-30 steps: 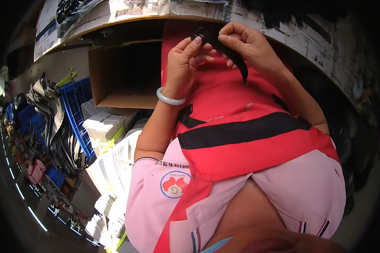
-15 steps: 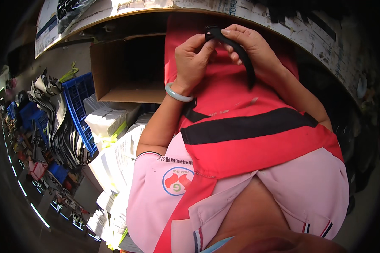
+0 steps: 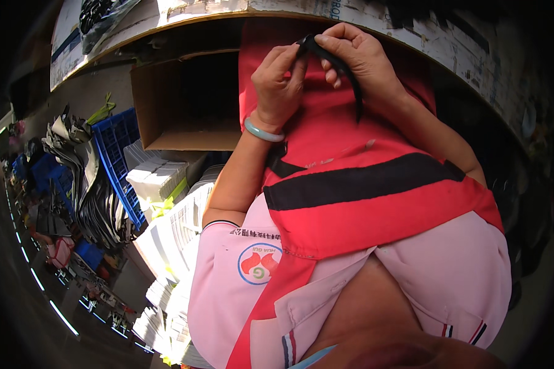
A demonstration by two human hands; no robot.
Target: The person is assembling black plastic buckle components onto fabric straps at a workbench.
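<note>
A narrow black strap (image 3: 353,80) is stretched between my hands, just above the red apron (image 3: 326,135) and close to the table's edge. My left hand (image 3: 279,83), with a pale green bangle above its wrist, pinches one end of it between thumb and fingers. On the other side, my right hand (image 3: 363,61) grips the strap a short way along, thumb on top. The loose end curves down below the right hand and tapers to a point. Some of the strap near the left fingertips is hidden by them.
A worktable (image 3: 209,17) with a worn top runs across just beyond my hands, a plastic bag (image 3: 101,27) of black pieces on it. Below it an open cardboard box (image 3: 191,140) stands on the left, near a blue crate (image 3: 118,163) and bundled white sheets (image 3: 157,178).
Both hands have shifted up slightly, toward the table. The strap has turned, so its hanging end looks narrower. Each hand keeps its hold.
</note>
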